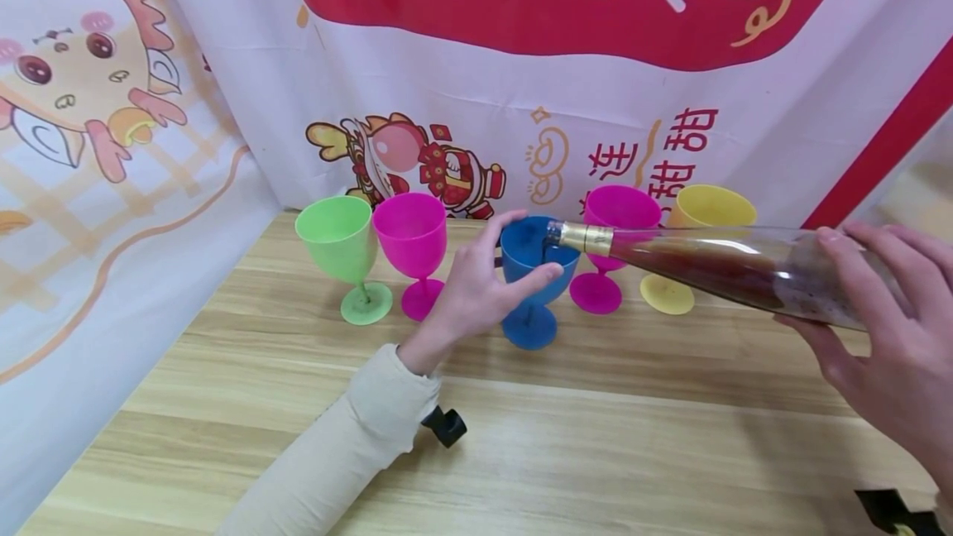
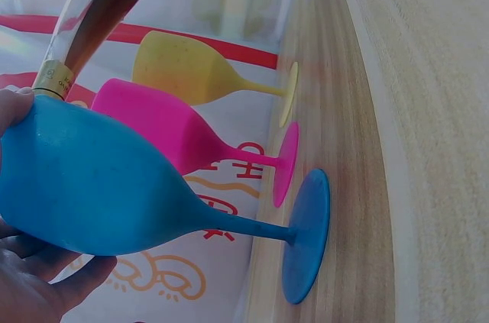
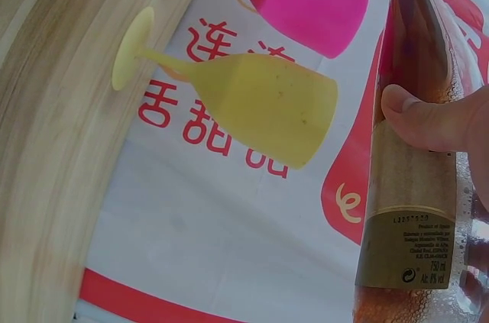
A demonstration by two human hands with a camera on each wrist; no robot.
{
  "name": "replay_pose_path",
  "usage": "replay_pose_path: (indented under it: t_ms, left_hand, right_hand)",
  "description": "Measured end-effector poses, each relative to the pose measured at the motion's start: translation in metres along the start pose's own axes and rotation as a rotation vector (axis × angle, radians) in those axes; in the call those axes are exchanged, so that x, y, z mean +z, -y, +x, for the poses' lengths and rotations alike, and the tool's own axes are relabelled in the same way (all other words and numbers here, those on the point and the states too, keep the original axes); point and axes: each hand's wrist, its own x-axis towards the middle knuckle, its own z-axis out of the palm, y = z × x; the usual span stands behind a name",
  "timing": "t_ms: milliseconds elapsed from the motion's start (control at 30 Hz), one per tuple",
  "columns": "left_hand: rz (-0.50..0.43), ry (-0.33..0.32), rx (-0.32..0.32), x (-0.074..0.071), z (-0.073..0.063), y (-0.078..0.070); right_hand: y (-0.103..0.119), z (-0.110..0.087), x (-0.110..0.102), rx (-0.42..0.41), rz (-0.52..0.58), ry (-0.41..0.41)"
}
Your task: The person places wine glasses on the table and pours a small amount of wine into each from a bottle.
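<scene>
In the head view my left hand [image 1: 472, 292] holds the bowl of a blue goblet [image 1: 532, 326], thumb on the near side and fingers at the far side. The goblet stands upright on its round foot. My right hand [image 1: 893, 346] grips a glass wine bottle [image 1: 715, 267] by its body, tilted nearly level. Its gold-wrapped neck reaches over the goblet's rim, and dark liquid runs from the mouth into the bowl. The left wrist view shows the blue goblet [image 2: 99, 178] from the side; the right wrist view shows the bottle's label [image 3: 406, 250].
Left of the blue goblet stand a green goblet [image 1: 338, 242] and a pink goblet [image 1: 411, 238]. To its right, behind the bottle, are another pink goblet [image 1: 621, 209] and a yellow goblet [image 1: 715, 207]. All stand on a wooden table [image 1: 581, 453] before a printed cloth [image 1: 476, 73].
</scene>
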Motion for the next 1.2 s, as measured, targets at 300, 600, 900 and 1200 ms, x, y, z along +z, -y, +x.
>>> replay_pose_path:
  t_ms: [300,600,900,1200]
  left_hand:
    - [0.003,-0.002,0.003,0.0003,0.0003,0.0010]
    - [-0.001,0.001,0.008,0.0003,0.0002,0.0012]
    - [-0.005,0.000,0.011,0.0003,0.0003,0.0004]
    - [-0.003,-0.001,0.013,0.0005,0.0002,0.0008]
  right_hand:
    - [-0.0003,0.0000,0.0003,-0.006,0.000,0.001]
    - [0.0012,0.0003,0.0033,-0.005,0.011,-0.030]
    - [0.0035,0.0017,0.0047,-0.003,0.017,-0.054]
    - [0.0016,0.0004,0.0024,-0.006,-0.006,-0.010]
